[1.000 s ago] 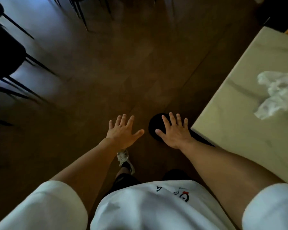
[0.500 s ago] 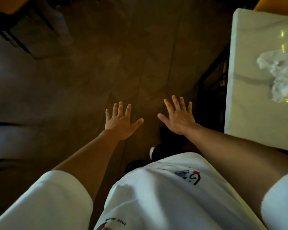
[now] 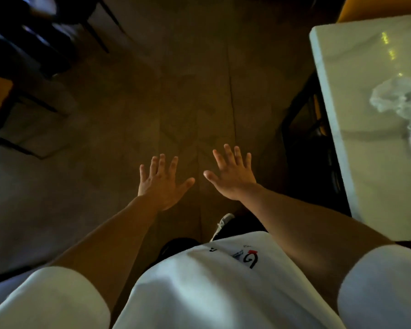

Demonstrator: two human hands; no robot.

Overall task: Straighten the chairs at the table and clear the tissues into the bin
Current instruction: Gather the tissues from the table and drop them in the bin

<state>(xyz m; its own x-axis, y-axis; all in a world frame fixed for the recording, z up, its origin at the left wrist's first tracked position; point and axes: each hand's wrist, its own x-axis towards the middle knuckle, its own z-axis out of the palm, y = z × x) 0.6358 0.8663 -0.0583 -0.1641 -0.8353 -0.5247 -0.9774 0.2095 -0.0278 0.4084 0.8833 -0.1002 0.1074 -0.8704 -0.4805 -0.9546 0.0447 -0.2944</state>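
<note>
Both hands empty over the floor (image 3: 180, 96): left hand (image 3: 160, 184) and right hand (image 3: 233, 178) side by side at centre, fingers (image 3: 161, 162) straight and spread, gripping nothing. Tissues (image 3: 403, 108) crumpled on the pale surface (image 3: 356, 119) at 3 o'clock, well apart from the right hand. Dark chair (image 3: 313, 138) tucked under the surface edge; more chairs (image 3: 33, 43) at 10 o'clock. No bin in view.

Risks, as judgement: loose, light tissues likely to shed a piece if pinched at one corner only; dim light likely to hide chair legs near the shoe (image 3: 221, 225), inviting a stumble.

Against half a second ago: surface and tissues lower and nearer at right, hands barely altered, shoe now showing.
</note>
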